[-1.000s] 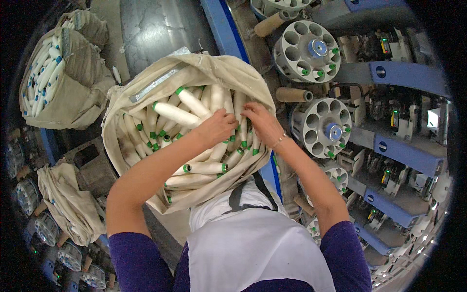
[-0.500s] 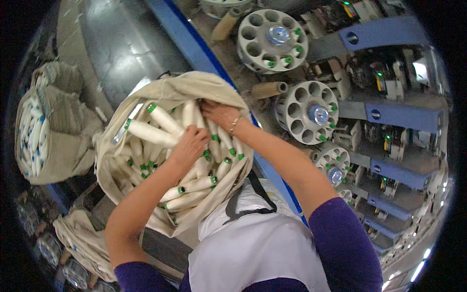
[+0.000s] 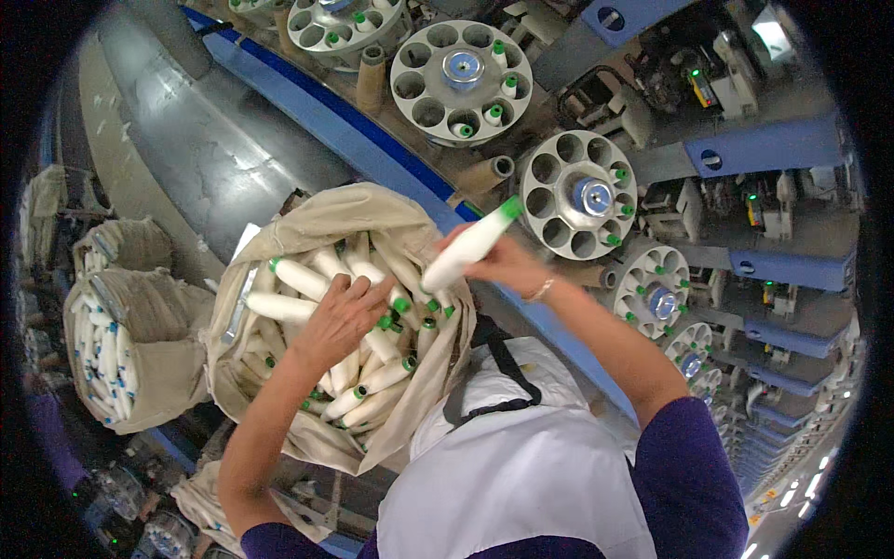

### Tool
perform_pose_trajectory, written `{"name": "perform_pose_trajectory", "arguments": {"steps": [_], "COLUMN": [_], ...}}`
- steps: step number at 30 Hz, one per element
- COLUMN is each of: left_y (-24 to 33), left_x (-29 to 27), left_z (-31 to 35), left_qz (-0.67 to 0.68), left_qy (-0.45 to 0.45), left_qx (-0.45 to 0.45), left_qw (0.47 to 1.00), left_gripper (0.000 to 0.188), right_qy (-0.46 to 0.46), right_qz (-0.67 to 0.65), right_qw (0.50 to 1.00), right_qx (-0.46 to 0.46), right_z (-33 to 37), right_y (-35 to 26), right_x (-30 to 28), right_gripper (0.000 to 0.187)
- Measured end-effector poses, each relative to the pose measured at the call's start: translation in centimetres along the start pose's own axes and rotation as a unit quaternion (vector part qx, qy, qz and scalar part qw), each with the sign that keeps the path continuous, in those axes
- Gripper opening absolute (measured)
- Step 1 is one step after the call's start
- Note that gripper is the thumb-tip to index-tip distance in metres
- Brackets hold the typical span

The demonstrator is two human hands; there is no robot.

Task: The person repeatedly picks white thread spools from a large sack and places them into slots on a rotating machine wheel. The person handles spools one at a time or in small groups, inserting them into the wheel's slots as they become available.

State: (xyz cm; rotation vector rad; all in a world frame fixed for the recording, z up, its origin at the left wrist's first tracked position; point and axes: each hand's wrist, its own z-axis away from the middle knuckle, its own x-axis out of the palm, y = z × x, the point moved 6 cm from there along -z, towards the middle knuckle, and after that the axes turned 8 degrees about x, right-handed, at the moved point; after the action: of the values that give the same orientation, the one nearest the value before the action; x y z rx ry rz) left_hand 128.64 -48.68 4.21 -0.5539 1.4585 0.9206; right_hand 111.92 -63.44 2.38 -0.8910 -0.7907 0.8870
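Note:
In front of me hangs a beige cloth sack (image 3: pixel 340 200) filled with white yarn bobbins (image 3: pixel 377 375) that have green ends. My right hand (image 3: pixel 507 264) is closed around one yarn bobbin (image 3: pixel 470 244), lifted past the sack's right rim. That bobbin is tilted, its green end pointing up and right, close to a round grey magazine with holes (image 3: pixel 549 225). Over the pile, my left hand (image 3: pixel 340 317) rests on bobbins, fingers bent and apart. It partly covers the bobbins beneath, and I see none gripped in it.
More round magazines (image 3: pixel 430 114) (image 3: pixel 633 303) line the machine on the right, a few pockets holding green-ended bobbins. A blue rail (image 3: pixel 307 116) runs between sack and machine. Brown cones (image 3: pixel 371 82) stand beside the magazines. Another sack (image 3: pixel 168 359) with blue-ended bobbins stands at left.
My right hand has come out of the sack with a yarn bobbin and moved right toward the magazines. The left hand has stayed over the pile, its fingers spreading. The view has shifted.

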Motion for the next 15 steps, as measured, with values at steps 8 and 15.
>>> {"name": "perform_pose_trajectory", "arguments": {"steps": [8,15], "left_y": [1.7,3.4], "left_x": [-10.2,-12.7], "left_z": [-1.3,-4.5], "left_qz": [0.363,0.502], "left_qy": [0.383,0.552], "left_qx": [-0.216,-0.180], "left_qw": [0.822,0.642], "left_gripper": [0.028,0.034], "right_qy": [0.125,-0.015], "right_qz": [-0.318,-0.219], "right_qw": [0.940,0.976], "right_qx": [-0.015,0.007], "right_z": [4.8,2.3], "right_y": [0.8,-2.1], "right_x": [-7.1,-7.2], "right_gripper": [0.060,0.066]}}
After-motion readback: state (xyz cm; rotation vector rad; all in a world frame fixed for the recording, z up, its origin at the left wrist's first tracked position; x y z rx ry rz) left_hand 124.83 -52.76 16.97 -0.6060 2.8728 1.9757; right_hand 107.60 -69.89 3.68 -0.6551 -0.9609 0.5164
